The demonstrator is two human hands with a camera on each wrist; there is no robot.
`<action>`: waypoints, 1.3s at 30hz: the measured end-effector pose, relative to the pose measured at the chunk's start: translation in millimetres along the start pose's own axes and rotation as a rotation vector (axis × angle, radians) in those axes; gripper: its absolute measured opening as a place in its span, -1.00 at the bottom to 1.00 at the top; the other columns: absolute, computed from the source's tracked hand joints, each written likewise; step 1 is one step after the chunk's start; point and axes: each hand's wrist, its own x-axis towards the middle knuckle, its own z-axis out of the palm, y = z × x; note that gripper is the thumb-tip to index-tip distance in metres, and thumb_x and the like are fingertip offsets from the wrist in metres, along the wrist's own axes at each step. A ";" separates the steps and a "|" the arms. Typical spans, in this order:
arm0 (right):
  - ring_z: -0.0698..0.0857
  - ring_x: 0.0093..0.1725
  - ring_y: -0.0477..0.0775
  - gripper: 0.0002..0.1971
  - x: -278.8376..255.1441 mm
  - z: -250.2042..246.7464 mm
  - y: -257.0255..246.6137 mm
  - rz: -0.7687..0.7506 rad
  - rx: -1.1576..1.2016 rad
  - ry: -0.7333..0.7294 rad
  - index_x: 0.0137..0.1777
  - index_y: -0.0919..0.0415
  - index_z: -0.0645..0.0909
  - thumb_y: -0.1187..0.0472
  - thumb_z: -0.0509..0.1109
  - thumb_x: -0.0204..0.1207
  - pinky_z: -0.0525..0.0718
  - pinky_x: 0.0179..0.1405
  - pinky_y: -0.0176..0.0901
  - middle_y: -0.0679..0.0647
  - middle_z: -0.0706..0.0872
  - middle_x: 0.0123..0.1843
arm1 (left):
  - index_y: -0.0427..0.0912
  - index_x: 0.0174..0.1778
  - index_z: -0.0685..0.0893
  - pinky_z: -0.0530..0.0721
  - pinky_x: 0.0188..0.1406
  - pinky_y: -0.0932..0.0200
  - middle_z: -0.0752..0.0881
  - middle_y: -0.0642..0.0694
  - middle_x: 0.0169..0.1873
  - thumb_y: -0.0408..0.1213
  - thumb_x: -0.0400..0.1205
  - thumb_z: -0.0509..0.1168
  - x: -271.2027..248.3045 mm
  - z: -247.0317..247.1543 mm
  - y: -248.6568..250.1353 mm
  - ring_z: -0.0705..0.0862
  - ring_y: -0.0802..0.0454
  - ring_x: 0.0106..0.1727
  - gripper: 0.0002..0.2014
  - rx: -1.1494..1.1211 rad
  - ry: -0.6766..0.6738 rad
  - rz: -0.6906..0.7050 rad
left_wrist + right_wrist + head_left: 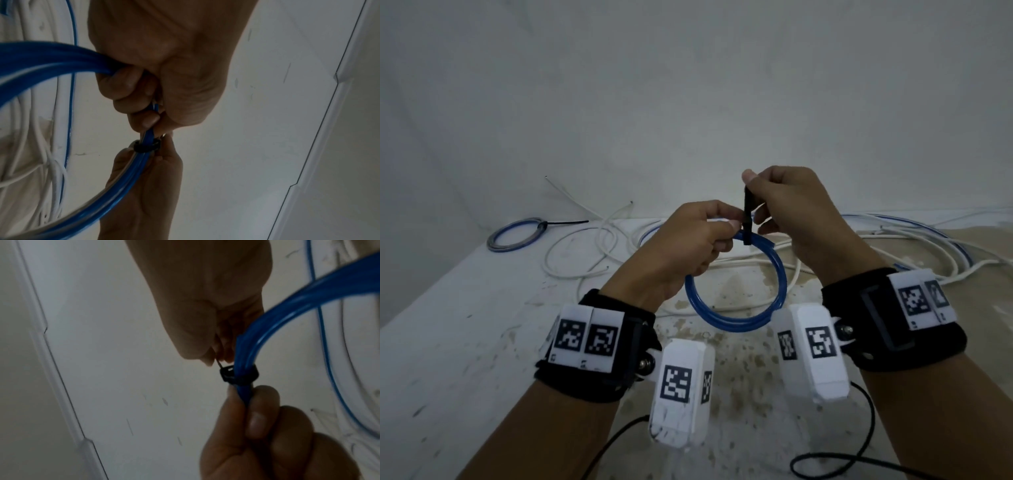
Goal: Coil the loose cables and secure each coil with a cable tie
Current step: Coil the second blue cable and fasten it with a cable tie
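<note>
A blue cable coil [722, 320] hangs upright between my hands above the stained white surface. My left hand [724, 236] grips the coil's top left, its fingers curled round the strands [51, 55]. A black cable tie [747, 219] is looped round the strands just right of that grip; the band [146, 147] sits tight on the blue cable. My right hand [753, 202] pinches the tie's tail above the coil between thumb and fingers. In the right wrist view the tie's head [228, 374] sits against the coil [287, 305], just below my right fingertips.
A tied blue-and-grey coil [515, 234] lies at the far left near the wall. Loose white cables [585, 246] sprawl behind my hands, and more white and blue cables [928, 240] lie at the right. The surface's edge runs down the left side.
</note>
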 end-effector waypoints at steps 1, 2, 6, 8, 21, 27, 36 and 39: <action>0.69 -0.37 -0.03 -0.73 -2.2 -2.3 -3.0 0.017 0.050 -0.080 -0.19 0.24 0.68 0.07 0.38 0.65 0.65 -0.40 -0.21 0.07 0.74 -0.29 | -0.22 0.09 0.69 0.16 -0.71 0.35 0.47 0.08 -0.63 -0.38 0.73 0.19 0.6 -0.2 0.1 0.24 0.20 -0.63 -0.84 -0.025 0.018 -0.004; 0.70 -0.33 -0.02 -0.75 -4.1 -4.4 -5.8 0.019 0.071 -0.145 -0.21 0.22 0.69 0.08 0.40 0.63 0.67 -0.34 -0.20 0.08 0.75 -0.29 | -0.23 0.08 0.68 0.16 -0.72 0.35 0.46 0.08 -0.64 -0.39 0.74 0.18 1.4 -0.3 0.0 0.23 0.20 -0.64 -0.84 -0.047 0.039 -0.008; 0.75 -0.32 0.00 -0.77 -5.9 -4.6 -9.3 -0.079 -0.023 -0.209 -0.24 0.25 0.65 0.15 0.44 0.61 0.78 -0.27 -0.14 0.15 0.78 -0.28 | -0.24 0.03 0.67 0.16 -0.74 0.38 0.47 0.07 -0.65 -0.40 0.73 0.18 3.8 -0.6 -2.4 0.24 0.20 -0.67 -0.85 -0.092 0.116 -0.027; 0.74 -0.40 -0.03 -0.76 -5.8 -3.8 -8.6 -0.120 -0.096 -0.167 -0.22 0.30 0.63 0.17 0.42 0.63 0.77 -0.33 -0.18 0.16 0.77 -0.33 | -0.23 0.01 0.66 0.16 -0.73 0.38 0.48 0.07 -0.66 -0.40 0.73 0.19 4.2 1.0 -3.3 0.24 0.20 -0.67 -0.86 -0.090 0.123 -0.031; 0.76 -0.54 0.00 -0.75 -2.2 1.2 4.3 -0.034 -0.190 -0.060 -0.15 0.41 0.57 0.20 0.39 0.66 0.66 -0.63 -0.24 0.17 0.71 -0.21 | -0.35 0.18 0.72 0.37 -0.64 0.57 0.57 0.19 -0.61 -0.40 0.74 0.20 3.4 5.2 -3.1 0.50 0.34 -0.67 -0.78 0.080 0.116 0.087; 0.79 -0.37 0.29 -0.69 -0.2 2.4 6.5 -0.099 -0.283 0.004 -0.34 0.28 0.52 0.20 0.43 0.61 0.79 -0.30 0.21 0.30 0.71 -0.29 | -0.40 0.07 0.74 0.35 -0.66 0.57 0.53 0.24 -0.70 -0.40 0.73 0.21 2.5 2.7 -4.0 0.47 0.33 -0.68 -0.79 0.126 0.078 0.099; 0.75 -0.37 0.14 -0.69 2.2 6.4 10.7 -0.131 -0.305 0.058 -0.36 0.27 0.54 0.18 0.43 0.60 0.78 -0.17 0.17 0.22 0.73 -0.29 | -0.40 0.04 0.73 0.29 -0.69 0.47 0.47 0.14 -0.66 -0.42 0.72 0.21 3.3 -1.0 -4.7 0.38 0.26 -0.70 -0.81 0.095 0.058 0.073; 0.61 -0.38 0.06 -0.65 2.8 11.3 14.2 -0.138 -0.354 0.075 -0.42 0.21 0.50 0.16 0.44 0.60 0.65 -0.24 0.02 0.09 0.62 -0.40 | -0.39 -0.02 0.72 0.26 -0.69 0.41 0.46 0.08 -0.62 -0.41 0.72 0.22 3.6 -1.9 -6.5 0.30 0.26 -0.67 -0.82 0.106 0.048 0.063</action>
